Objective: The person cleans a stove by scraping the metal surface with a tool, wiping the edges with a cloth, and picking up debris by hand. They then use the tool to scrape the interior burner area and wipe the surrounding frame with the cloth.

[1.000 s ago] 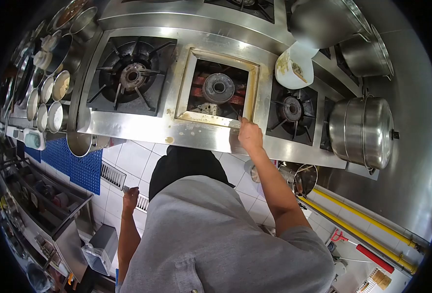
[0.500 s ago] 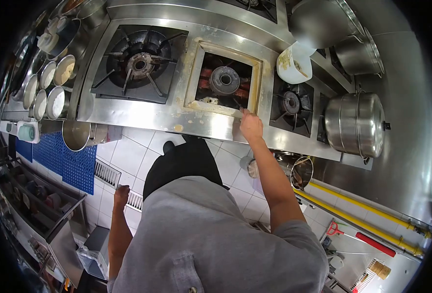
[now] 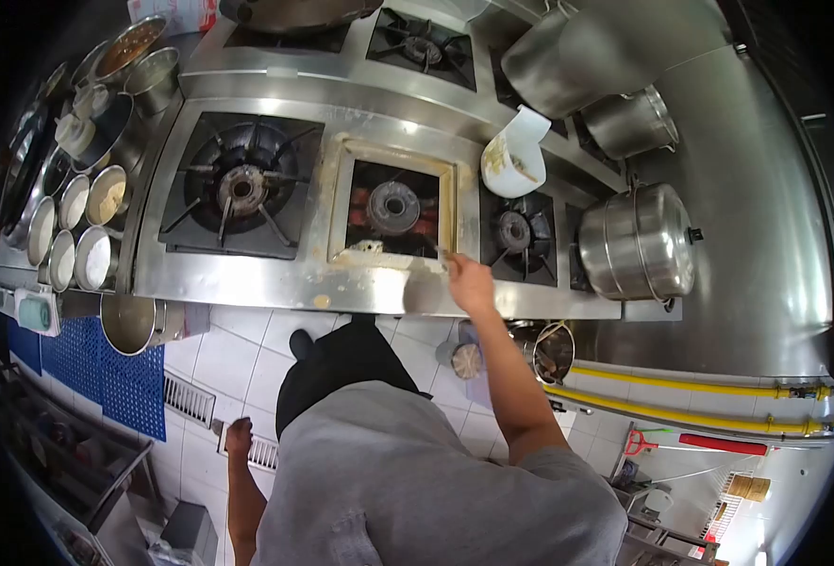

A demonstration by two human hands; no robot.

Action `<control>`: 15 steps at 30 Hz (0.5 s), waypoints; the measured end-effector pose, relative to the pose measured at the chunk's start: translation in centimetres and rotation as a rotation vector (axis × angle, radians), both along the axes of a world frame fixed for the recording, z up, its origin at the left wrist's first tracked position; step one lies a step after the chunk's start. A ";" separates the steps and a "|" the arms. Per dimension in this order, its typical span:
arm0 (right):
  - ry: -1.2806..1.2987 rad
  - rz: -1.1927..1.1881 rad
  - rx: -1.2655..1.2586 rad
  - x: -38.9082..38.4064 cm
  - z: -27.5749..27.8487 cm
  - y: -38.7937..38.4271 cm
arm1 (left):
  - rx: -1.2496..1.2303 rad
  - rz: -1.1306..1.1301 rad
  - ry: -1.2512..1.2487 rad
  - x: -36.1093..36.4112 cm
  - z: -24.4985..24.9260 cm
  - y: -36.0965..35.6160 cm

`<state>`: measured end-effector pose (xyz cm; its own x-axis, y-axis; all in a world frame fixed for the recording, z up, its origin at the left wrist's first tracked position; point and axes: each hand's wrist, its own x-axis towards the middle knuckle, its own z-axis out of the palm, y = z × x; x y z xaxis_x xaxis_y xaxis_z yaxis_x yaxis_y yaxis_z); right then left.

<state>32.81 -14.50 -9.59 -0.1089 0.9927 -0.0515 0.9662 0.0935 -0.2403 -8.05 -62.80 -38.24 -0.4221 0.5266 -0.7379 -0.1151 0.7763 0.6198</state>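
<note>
Hold the thin tool [image 3: 447, 254] snugly and move it gently, so it won't slip off the metal frame [image 3: 448, 203]. It is at the frame's near right corner. The right hand [image 3: 474, 286] has its fingers curled around it. I can't tell how open the left hand's [image 3: 238, 437] fingers are.

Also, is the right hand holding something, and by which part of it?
The right hand seems to hold a thin tool by its near end, over the square frame; the grip itself is hidden.
</note>
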 end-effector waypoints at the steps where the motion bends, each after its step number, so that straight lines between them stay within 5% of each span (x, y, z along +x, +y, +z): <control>1: 0.052 0.011 0.072 1.1 1.7 0.7 | -0.022 0.039 -0.044 0.3 -0.4 -0.4; 4: 0.133 -0.087 0.314 2.8 9.6 4.3 | -0.113 0.084 -0.094 1.7 0.8 -0.4; 7: -0.032 -0.200 0.427 7.1 11.3 11.6 | -0.148 0.038 -0.002 2.8 2.6 0.6; 9: -0.197 -0.220 0.324 8.5 11.7 15.9 | -0.004 -0.300 0.305 2.0 -2.5 -1.0; 10: -0.332 -0.156 0.305 12.0 9.4 19.6 | 0.093 -0.667 0.609 2.0 -1.1 -0.1; 11: -0.281 -0.131 0.325 13.6 8.4 21.3 | -0.042 -0.282 0.406 3.3 -0.7 0.7; 12: -0.318 -0.025 0.194 15.1 7.5 24.1 | -0.074 -0.421 0.593 4.5 1.8 1.8; 13: -0.186 -0.011 0.122 15.9 6.2 26.2 | -0.045 -0.192 0.598 6.2 2.8 2.5; 14: 0.269 0.032 -0.048 21.3 0.6 32.5 | -0.136 -0.189 0.584 7.3 3.0 3.0; 15: -0.073 0.135 -0.049 19.3 0.4 34.7 | -0.084 -0.092 0.649 8.9 4.1 3.6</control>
